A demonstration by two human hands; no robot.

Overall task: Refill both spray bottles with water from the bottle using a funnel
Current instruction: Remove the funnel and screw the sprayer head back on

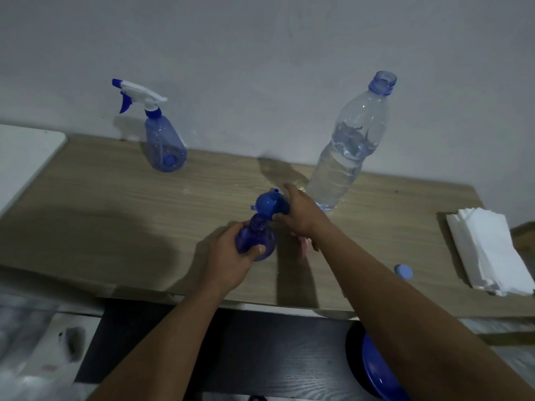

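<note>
Near the middle of the bench [115,212], the left grip [228,261] wraps round the open spray bottle [254,235]. The right grip [301,215] pinches the blue funnel [267,202] just by its neck. Both look light and slippery; hold the bottle low so it cannot tip

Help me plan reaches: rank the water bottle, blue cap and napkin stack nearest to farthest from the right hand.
From the right hand:
1. water bottle, just behind it.
2. blue cap, to its right, nearer the camera.
3. napkin stack, at the far right.
</note>
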